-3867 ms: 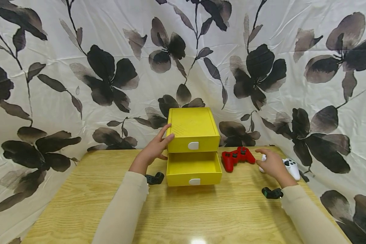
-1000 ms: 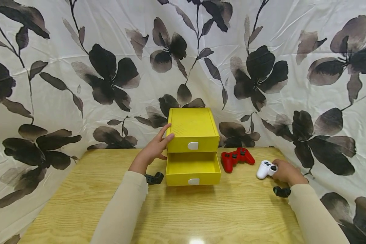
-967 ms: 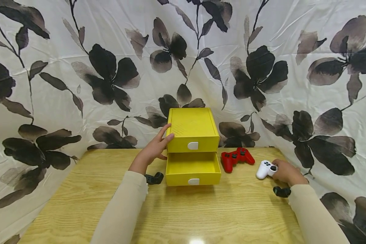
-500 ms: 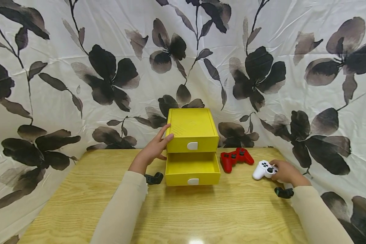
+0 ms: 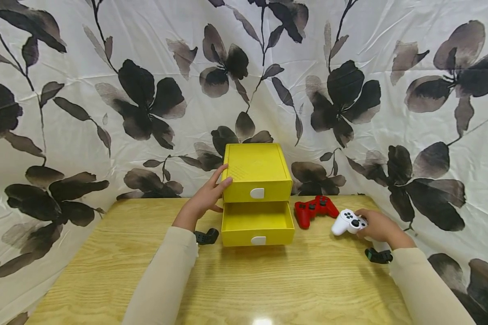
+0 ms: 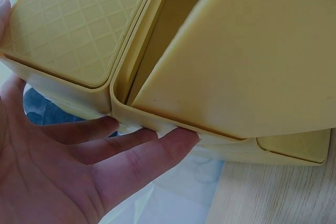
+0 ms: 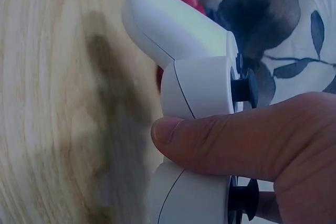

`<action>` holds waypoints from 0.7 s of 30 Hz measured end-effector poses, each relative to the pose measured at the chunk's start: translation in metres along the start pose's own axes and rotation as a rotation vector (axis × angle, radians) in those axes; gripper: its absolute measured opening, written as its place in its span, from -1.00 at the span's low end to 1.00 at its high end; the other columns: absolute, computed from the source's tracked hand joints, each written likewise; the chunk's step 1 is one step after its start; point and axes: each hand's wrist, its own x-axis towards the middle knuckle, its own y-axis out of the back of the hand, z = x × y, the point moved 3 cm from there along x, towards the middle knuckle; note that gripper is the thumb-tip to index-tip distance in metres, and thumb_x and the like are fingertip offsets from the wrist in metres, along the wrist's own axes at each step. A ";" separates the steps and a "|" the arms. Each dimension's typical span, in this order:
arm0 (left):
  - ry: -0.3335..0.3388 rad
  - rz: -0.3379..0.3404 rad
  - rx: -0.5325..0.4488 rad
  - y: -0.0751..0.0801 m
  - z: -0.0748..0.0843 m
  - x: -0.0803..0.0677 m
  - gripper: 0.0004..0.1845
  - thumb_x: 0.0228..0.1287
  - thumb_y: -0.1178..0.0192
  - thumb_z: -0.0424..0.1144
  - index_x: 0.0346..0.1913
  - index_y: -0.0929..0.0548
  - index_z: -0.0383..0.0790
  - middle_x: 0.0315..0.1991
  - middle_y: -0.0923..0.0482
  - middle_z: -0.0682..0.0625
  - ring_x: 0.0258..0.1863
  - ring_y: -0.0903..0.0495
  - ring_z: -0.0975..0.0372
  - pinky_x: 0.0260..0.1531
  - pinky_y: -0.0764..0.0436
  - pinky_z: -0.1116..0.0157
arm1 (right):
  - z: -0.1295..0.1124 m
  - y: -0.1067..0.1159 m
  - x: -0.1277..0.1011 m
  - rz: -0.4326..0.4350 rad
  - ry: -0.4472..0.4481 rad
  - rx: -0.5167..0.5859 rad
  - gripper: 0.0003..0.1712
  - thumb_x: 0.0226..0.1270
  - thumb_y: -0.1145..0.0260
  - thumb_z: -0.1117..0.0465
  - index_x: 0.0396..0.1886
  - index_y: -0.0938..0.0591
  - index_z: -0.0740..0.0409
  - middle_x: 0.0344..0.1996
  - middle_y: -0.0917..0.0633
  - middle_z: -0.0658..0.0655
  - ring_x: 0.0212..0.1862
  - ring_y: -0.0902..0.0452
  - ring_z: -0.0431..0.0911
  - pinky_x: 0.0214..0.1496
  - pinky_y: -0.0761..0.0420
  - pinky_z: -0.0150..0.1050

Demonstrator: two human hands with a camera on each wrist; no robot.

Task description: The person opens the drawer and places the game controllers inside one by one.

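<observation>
A yellow two-drawer box (image 5: 257, 174) stands at the back middle of the wooden table (image 5: 244, 284). Its lower drawer (image 5: 257, 222) is pulled out and looks empty; the upper one is closed. My left hand (image 5: 206, 198) rests flat against the box's left side, fingers straight (image 6: 131, 158). My right hand (image 5: 376, 225) grips a white game controller (image 5: 347, 221) and holds it lifted off the table to the right of the box; in the right wrist view the thumb (image 7: 231, 140) lies across the white controller (image 7: 194, 87). A red controller (image 5: 314, 209) lies between the box and the white one.
Patterned black-and-white floral cloth (image 5: 105, 90) hangs behind and on both sides of the table. A small black wrist-camera mount (image 5: 206, 236) sits below my left wrist, another (image 5: 377, 256) below the right. The table's front half is bare wood.
My right hand has taken hold of the white controller, lifted it and carried it left toward the box. The left hand and the box have stayed where they were.
</observation>
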 end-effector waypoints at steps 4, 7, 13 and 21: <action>0.009 -0.018 -0.004 -0.002 0.013 -0.008 -0.29 0.33 0.03 0.33 0.44 0.11 0.61 0.55 0.07 -0.17 0.37 -0.25 -0.29 -0.12 -0.63 -0.18 | -0.008 0.006 0.000 0.033 0.046 -0.020 -0.28 -0.06 -0.52 0.25 0.12 -0.49 0.47 -0.08 -0.65 0.39 -0.06 -0.57 0.20 0.02 -0.52 0.16; 0.024 -0.032 -0.006 -0.003 0.019 -0.011 -0.29 0.39 0.05 0.26 0.48 0.15 0.52 0.56 0.12 -0.18 0.38 -0.23 -0.29 -0.08 -0.60 -0.21 | -0.014 0.010 0.000 0.043 0.065 -0.031 -0.29 -0.05 -0.52 0.25 0.11 -0.50 0.45 -0.07 -0.66 0.38 -0.05 -0.57 0.19 0.02 -0.52 0.16; 0.022 -0.024 -0.011 -0.002 0.005 0.005 -0.28 0.31 0.03 0.36 0.42 0.14 0.66 0.56 0.13 -0.13 0.39 -0.23 -0.26 -0.12 -0.61 -0.21 | -0.027 0.016 -0.001 0.088 0.124 -0.062 -0.31 -0.06 -0.54 0.24 0.10 -0.53 0.41 -0.09 -0.68 0.34 -0.09 -0.58 0.16 -0.02 -0.54 0.11; 0.000 -0.002 0.005 -0.002 -0.001 0.002 -0.26 0.20 0.01 0.45 0.39 0.08 0.70 0.54 0.04 -0.16 0.35 -0.29 -0.27 -0.18 -0.66 -0.16 | -0.057 0.020 -0.007 0.140 0.189 -0.093 -0.32 -0.04 -0.54 0.23 0.12 -0.55 0.39 -0.06 -0.68 0.31 -0.10 -0.59 0.11 -0.05 -0.55 0.06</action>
